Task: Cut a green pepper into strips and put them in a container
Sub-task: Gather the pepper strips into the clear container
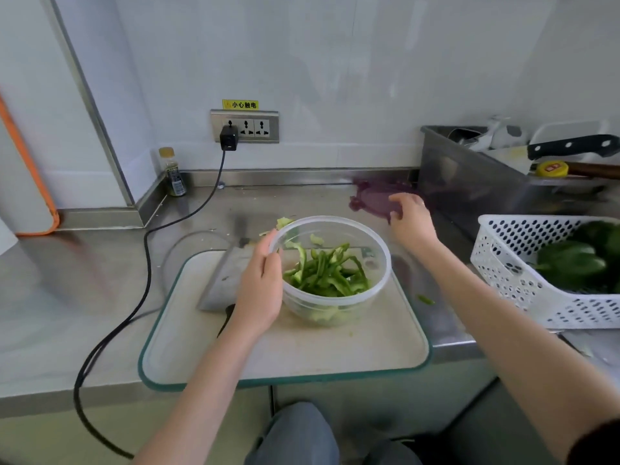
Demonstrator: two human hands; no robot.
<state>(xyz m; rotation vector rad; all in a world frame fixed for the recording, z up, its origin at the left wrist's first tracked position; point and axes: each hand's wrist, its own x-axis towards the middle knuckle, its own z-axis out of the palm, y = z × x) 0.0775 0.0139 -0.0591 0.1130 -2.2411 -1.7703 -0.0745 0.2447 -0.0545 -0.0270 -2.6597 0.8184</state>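
Observation:
A clear round container stands on the cutting board and holds several green pepper strips. My left hand grips the container's left rim, thumb over the edge. My right hand reaches behind the container and its fingers are on the near edge of a purple lid lying flat on the counter. A cleaver lies on the board's left part, partly hidden by my left hand. Pale pepper scraps sit just behind the container.
A white perforated basket with whole green peppers stands at the right. Behind it a steel tub holds a black-handled knife. A black cable runs from the wall socket across the counter. A small bottle stands in the corner.

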